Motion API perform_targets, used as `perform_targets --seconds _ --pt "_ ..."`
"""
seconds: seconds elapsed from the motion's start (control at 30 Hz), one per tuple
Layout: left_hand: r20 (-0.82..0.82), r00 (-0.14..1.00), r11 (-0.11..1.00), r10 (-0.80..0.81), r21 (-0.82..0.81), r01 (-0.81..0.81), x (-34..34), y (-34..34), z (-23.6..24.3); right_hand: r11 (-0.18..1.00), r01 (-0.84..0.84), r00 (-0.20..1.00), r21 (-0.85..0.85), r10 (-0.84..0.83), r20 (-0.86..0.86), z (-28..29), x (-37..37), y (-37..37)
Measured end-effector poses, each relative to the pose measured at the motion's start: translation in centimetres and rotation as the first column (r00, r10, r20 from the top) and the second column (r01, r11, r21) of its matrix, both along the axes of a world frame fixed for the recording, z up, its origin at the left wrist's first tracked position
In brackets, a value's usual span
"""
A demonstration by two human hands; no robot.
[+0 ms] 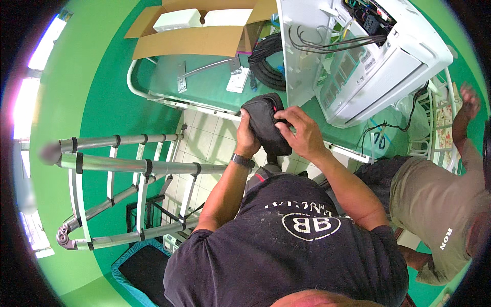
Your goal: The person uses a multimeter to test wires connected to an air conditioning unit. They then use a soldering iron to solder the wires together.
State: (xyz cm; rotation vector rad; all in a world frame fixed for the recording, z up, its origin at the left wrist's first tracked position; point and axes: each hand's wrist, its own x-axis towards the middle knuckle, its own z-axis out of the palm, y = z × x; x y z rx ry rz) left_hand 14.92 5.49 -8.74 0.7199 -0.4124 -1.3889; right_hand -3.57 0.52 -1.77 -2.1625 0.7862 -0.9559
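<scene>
My left hand (247, 134) grips the side of a black zippered pouch (265, 125), which I hold at chest height in front of the green-topped table. My right hand (297, 129) has its fingers bent and pressed on the pouch's right edge, near a small red detail at the opening; the inside is hidden. Just beyond the pouch, on the table (158, 77), lie a coil of black hose (268, 74), metal brackets (182, 77) and a small white piece (237, 82). To the right stands a white air conditioner unit (378, 77) with its front open and wires exposed.
An open cardboard box (184, 43) with white foam sits at the back left. A folding aluminium ladder (128, 165) lies along my left, above white floor tiles (220, 133). A co-worker (429, 199) is close on my right, one arm raised beside a white metal rack (434, 102).
</scene>
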Motion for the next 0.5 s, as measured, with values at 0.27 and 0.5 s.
perform_targets --seconds 0.27,0.5 --pt "-0.143 0.990 0.997 0.007 -0.079 -0.018 5.6 -2.5 0.2 0.994 0.095 0.993 0.044 -0.092 -0.070 0.5 5.9 -1.3" --pt "0.050 0.999 1.000 -0.006 -0.024 0.007 7.3 -5.4 -2.3 0.987 0.145 0.980 0.072 -0.134 -0.146 0.1 9.0 -2.9"
